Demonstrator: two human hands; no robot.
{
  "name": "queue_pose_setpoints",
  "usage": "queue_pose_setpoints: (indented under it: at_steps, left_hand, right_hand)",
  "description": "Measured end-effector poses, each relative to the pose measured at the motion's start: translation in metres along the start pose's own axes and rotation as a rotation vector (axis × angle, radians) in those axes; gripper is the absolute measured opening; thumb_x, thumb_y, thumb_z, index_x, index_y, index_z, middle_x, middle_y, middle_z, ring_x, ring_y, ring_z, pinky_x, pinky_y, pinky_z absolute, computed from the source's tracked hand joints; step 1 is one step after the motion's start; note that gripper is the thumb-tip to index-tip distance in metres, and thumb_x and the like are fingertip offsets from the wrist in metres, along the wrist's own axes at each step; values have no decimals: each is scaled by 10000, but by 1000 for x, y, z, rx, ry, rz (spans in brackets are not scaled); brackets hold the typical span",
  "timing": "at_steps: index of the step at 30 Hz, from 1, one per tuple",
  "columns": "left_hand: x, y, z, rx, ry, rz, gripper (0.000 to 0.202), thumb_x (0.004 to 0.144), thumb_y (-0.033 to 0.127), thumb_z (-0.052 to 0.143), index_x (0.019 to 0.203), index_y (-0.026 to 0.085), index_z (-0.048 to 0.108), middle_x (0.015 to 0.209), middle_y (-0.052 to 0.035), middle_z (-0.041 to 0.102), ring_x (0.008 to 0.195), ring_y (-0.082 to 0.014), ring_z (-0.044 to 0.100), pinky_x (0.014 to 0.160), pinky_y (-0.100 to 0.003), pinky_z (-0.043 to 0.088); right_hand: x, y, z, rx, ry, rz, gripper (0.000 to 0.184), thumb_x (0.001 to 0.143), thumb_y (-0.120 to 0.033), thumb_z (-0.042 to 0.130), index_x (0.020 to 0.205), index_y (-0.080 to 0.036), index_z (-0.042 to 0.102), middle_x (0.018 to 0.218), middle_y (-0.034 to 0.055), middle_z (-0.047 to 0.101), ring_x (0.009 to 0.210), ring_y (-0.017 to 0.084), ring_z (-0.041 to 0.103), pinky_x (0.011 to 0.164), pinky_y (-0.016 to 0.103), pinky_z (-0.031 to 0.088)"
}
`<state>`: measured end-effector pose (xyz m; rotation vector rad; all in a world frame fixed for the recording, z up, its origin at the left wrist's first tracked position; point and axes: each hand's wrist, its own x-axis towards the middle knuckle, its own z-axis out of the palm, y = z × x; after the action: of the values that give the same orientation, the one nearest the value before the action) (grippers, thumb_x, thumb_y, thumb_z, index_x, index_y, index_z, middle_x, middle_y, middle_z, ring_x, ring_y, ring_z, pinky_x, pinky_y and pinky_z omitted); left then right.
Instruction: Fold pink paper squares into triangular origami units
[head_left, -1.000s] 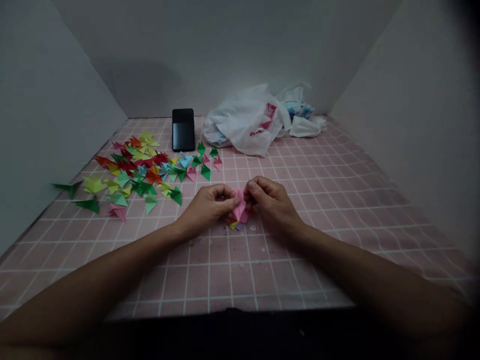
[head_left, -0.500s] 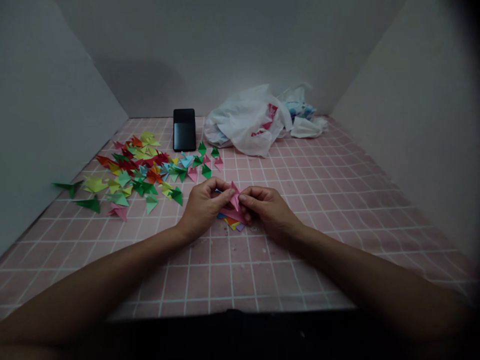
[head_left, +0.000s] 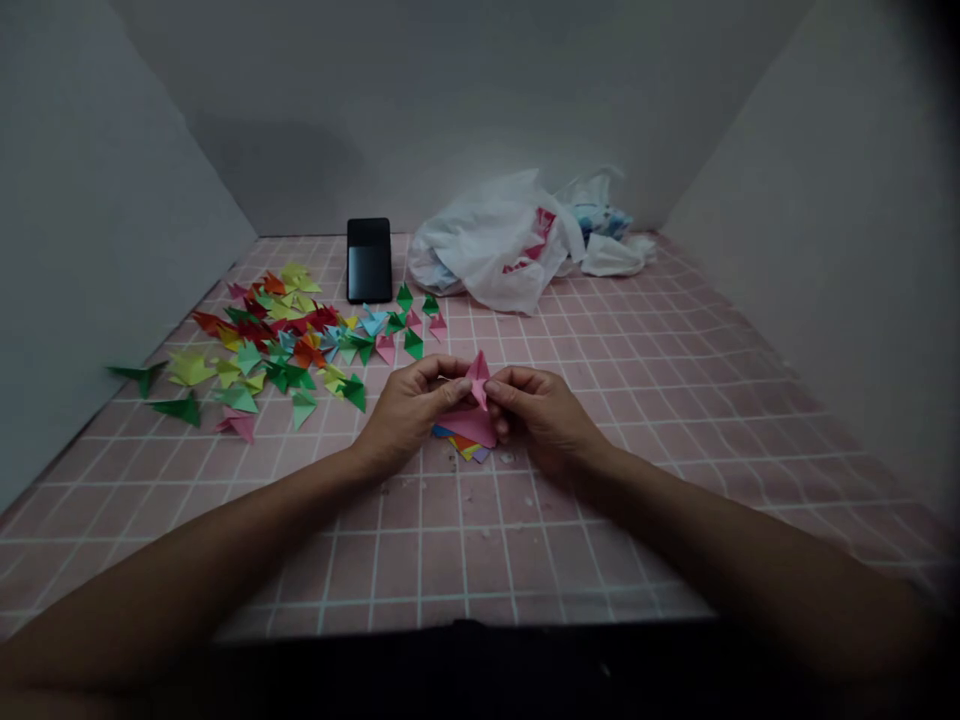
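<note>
Slim, pointed pink folded-paper piece held between two bare hands.
Its long axis runs crosswise to the line joining them, tip farthest from the person; left hand and right hand, equally near, each pinch one side, thumb against fingers.

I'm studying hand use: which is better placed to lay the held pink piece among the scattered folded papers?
Probably the left hand: it pinches the pink piece and is nearer the folded papers; the right hand pinches the farther side.
</note>
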<state>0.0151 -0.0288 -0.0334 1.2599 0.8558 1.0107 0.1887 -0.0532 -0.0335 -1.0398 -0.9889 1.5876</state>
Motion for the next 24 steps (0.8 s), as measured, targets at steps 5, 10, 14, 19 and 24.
queue_pose_setpoints:
  at_steps: [5, 10, 14, 19, 24]
  left_hand:
    - [2, -4, -2, -42, 0, -31, 308, 724, 344, 833, 944, 172, 704, 853, -18, 726, 770, -144, 686, 761, -279, 572]
    - [2, -3, 0, -57, 5, -27, 312, 704, 300, 842, 946, 172, 693, 820, 5, 717, 737, -118, 674, 737, -248, 559]
    - [0, 0, 3, 21, 35, -2, 259, 719, 273, 812, 908, 164, 672, 808, 7, 701, 713, -112, 658, 700, -241, 548]
    - [-2, 3, 6, 11, 84, -21, 325, 717, 295, 822, 942, 178, 618, 790, 12, 690, 676, -117, 665, 663, -247, 553]
    - [-4, 2, 6, -61, 12, -188, 333, 731, 392, 825, 844, 165, 609, 733, -10, 699, 645, -130, 679, 668, -274, 582]
  right_hand:
    - [-1, 1, -1, 22, -4, 34, 261, 746, -353, 795, 664, -183, 615, 508, -43, 557, 447, 82, 469, 470, 232, 374]
    - [-2, 0, 1, 14, -3, 37, 246, 745, -340, 783, 668, -189, 605, 485, -47, 550, 445, 85, 458, 468, 228, 368]
    - [-2, 0, 3, -32, 13, 15, 263, 740, -354, 781, 657, -187, 596, 491, -49, 554, 440, 79, 456, 462, 223, 363]
    - [-2, 1, 1, -103, 54, -62, 277, 778, -377, 757, 663, -192, 587, 509, -55, 544, 448, 76, 453, 465, 228, 350]
    - [0, 3, 0, -62, 84, -92, 275, 763, -388, 775, 692, -189, 599, 548, -52, 564, 459, 77, 472, 479, 233, 371]
